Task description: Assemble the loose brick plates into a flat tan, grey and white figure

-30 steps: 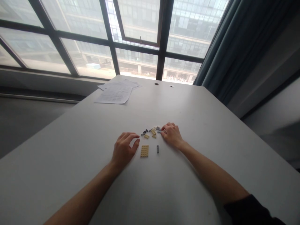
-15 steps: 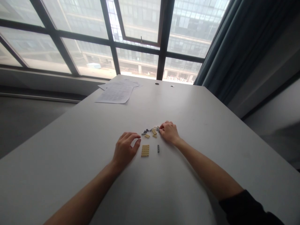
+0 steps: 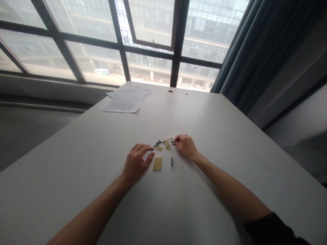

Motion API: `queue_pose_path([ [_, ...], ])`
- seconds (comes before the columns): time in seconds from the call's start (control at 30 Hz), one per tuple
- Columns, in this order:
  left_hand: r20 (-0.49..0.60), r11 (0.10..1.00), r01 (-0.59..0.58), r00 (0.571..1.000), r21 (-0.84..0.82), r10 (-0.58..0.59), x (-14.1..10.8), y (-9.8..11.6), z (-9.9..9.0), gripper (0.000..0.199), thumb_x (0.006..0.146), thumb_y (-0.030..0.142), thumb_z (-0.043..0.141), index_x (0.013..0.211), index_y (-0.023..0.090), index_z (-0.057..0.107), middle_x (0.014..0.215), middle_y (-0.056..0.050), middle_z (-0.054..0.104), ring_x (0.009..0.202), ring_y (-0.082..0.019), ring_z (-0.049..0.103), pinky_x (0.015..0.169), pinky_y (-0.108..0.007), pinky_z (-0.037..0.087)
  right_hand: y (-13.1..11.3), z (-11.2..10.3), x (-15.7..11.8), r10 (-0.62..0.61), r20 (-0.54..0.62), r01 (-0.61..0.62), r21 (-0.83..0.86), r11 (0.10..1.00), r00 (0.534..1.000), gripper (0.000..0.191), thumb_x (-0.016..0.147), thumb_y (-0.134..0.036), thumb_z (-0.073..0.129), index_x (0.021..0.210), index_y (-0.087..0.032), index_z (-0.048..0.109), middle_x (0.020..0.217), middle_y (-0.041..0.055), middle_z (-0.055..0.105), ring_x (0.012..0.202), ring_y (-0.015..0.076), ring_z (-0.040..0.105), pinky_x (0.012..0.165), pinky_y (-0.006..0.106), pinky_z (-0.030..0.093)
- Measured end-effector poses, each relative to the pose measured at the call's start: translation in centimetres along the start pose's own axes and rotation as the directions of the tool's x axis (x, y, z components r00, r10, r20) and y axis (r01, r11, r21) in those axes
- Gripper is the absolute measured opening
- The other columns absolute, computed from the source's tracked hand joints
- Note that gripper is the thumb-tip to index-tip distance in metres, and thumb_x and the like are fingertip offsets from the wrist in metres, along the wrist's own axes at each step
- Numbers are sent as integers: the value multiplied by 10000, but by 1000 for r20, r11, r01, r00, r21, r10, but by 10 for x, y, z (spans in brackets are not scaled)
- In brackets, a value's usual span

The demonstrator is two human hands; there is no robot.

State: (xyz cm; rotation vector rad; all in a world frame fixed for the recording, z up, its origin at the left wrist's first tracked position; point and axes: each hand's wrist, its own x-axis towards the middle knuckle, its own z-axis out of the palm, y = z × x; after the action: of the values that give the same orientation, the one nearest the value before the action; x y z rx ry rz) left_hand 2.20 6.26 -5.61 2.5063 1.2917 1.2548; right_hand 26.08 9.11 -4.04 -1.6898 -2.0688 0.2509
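Note:
My left hand (image 3: 138,158) rests on the table with thumb and forefinger apart and nothing between them. Just right of it lies a tan plate brick (image 3: 157,164) with rows of studs. A narrow dark grey brick (image 3: 172,161) lies to the right of that plate. My right hand (image 3: 186,146) is at the right end of a loose pile of small bricks (image 3: 167,143). Its fingertips are closed around a small grey brick (image 3: 173,142), which sticks out to the left. The pile holds tan, white and dark pieces, with a small tan brick (image 3: 159,148) at its near side.
Printed paper sheets (image 3: 125,102) lie at the far left of the white table (image 3: 199,119). A round dark hole (image 3: 170,91) and a small mark are near its far edge. Windows stand behind, and a dark blue curtain (image 3: 245,68) hangs at the right.
My right hand has drawn back slightly toward me and to the right, and a grey brick now shows at its fingertips. My left hand has hardly moved.

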Motion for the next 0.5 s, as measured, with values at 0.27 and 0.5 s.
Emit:
queue_pose_path([
  [0.27, 14, 1000, -3, 1000, 3, 3, 0, -2, 0, 122, 861, 247, 550, 905, 177, 641, 923, -55, 660, 914, -206, 565, 850, -358, 459, 6, -1, -1, -22, -10, 22, -51, 998, 1000, 139, 855, -227, 572, 939, -190, 676, 901, 50, 687, 913, 199, 569, 842, 316, 380],
  [0.5, 13, 1000, 1, 1000, 9, -1, -1, 0, 0, 130, 863, 250, 544, 901, 176, 644, 918, -55, 661, 901, -206, 564, 841, -362, 464, -2, 7, 5, -222, 57, 226, -74, 971, 973, 393, 842, -212, 577, 1234, -233, 572, 1233, 61, 581, 1127, 232, 457, 945, 368, 355],
])
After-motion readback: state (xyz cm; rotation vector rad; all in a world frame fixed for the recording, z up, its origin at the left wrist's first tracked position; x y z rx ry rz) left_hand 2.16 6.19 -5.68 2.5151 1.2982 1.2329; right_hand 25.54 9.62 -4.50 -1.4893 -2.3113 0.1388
